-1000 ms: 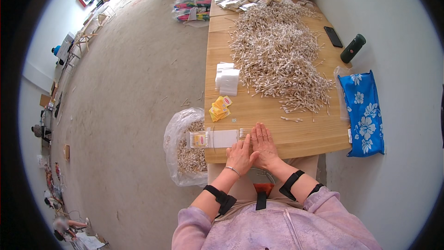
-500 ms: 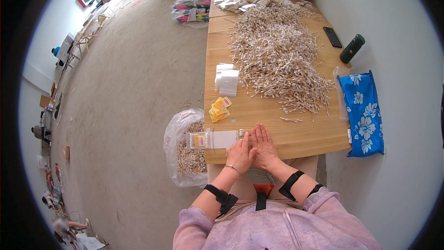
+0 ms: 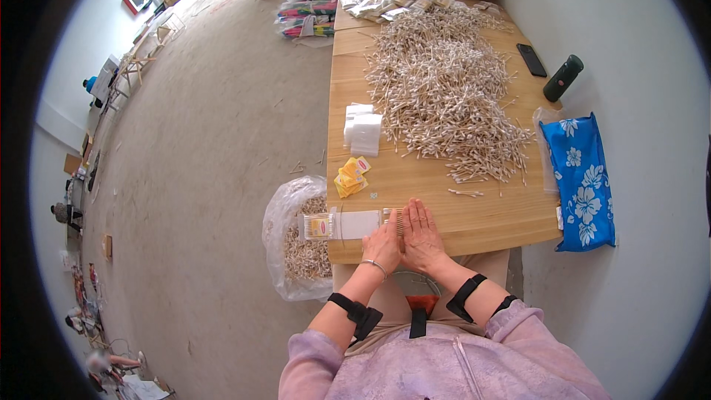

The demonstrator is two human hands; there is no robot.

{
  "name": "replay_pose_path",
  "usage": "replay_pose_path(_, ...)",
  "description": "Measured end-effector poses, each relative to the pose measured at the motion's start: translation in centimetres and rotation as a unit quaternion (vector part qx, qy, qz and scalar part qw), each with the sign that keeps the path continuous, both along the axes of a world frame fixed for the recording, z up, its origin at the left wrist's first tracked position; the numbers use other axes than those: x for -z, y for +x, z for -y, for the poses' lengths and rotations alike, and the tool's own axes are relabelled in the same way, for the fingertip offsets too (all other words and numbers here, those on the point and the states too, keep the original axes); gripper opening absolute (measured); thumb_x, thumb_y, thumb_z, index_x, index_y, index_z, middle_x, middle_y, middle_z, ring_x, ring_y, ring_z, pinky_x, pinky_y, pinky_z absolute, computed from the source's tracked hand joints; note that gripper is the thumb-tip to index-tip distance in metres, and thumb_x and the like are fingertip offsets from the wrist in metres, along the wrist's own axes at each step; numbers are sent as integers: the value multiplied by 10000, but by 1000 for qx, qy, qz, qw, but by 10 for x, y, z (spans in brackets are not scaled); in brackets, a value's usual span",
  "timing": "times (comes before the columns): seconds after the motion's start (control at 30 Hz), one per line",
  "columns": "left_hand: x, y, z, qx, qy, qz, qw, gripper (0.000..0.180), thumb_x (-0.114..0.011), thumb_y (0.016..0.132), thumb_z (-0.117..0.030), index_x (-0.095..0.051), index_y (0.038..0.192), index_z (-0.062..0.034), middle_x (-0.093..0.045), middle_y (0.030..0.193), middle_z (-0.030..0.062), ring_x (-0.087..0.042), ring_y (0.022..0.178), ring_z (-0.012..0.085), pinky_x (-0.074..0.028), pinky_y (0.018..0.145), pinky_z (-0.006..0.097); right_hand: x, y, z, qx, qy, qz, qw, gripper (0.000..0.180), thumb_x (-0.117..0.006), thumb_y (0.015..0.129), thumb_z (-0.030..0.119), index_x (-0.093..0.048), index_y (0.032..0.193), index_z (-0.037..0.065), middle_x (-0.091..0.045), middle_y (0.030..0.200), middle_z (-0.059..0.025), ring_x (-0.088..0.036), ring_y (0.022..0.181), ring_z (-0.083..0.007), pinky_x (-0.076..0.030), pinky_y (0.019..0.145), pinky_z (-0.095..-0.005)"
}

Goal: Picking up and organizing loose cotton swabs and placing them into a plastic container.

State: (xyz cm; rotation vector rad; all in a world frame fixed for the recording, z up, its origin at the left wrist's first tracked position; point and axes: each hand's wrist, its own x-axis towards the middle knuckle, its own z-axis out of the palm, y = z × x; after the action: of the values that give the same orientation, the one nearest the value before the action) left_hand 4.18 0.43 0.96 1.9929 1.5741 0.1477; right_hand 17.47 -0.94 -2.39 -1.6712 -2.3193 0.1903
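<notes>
Near the table's front edge, a small row of cotton swabs (image 3: 389, 215) lies partly under my hands. My right hand (image 3: 423, 241) rests flat beside it, fingers stretched out and pointing away from me. My left hand (image 3: 383, 246) is against it on the left, its fingers extended over the swabs, some of them hidden. A white flat sleeve (image 3: 358, 224) runs left from the swabs. At its far left end, a clear pack of cotton swabs with a yellow card (image 3: 318, 227) reaches past the table's edge. Neither hand visibly lifts anything.
A large heap of loose cotton swabs (image 3: 444, 81) covers the table's middle. Yellow cards (image 3: 352, 176) and clear bags (image 3: 364, 133) lie left. A phone (image 3: 532, 60), dark bottle (image 3: 563, 78) and blue flowered pack (image 3: 581, 181) line the right. A swab-filled plastic bag (image 3: 285, 252) stands below.
Both hands stay at the row of swabs. The left hand has shifted very slightly; nothing has been picked up or let go.
</notes>
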Motion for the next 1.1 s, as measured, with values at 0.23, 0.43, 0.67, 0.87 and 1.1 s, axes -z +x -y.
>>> replay_pose_path(0.23,10,-2,-2,17,13,-26,999,695,-534,820,-114,-239,1449,-111,-594,1139,129,-578,1038,307,-418,809,495,-2,-1,0,-3,-40,24,999,915,-542,784,422,-142,1412,-109,-92,1500,-286,-48,1421,-394,-43,1156,-465)
replay_pose_path(0.43,-1,7,-8,-14,11,-19,1000,665,-519,817,-93,-246,1422,-70,-639,1026,131,-619,949,318,-433,786,476,-1,3,0,-1,-24,31,999,909,-556,774,410,-163,1402,-116,-123,1492,-288,-83,1416,-393,-71,1155,-466)
replay_pose_path(0.67,6,-3,-9,-31,56,38,997,564,-558,809,-85,-371,1340,-47,-646,952,183,-625,868,369,-486,726,461,-1,0,5,-11,-13,29,999,959,-580,762,492,-184,1410,-94,-127,1501,-258,-84,1420,-369,-65,1159,-454)
replay_pose_path(0.87,11,-3,-13,-107,56,145,982,471,-577,834,-103,-453,1284,-36,-638,1013,176,-622,944,326,-494,795,412,-1,9,4,-3,-49,7,999,1029,-597,758,549,-139,1426,-86,-103,1510,-254,-63,1424,-366,-51,1161,-449)
replay_pose_path(1.1,70,-2,-13,-229,107,466,848,436,-482,914,-85,-427,1337,6,-528,1256,150,-503,1168,219,-400,988,335,-16,-3,4,-4,-105,-8,994,1025,-574,792,562,-108,1431,-89,-79,1511,-263,-35,1425,-371,-31,1161,-448)
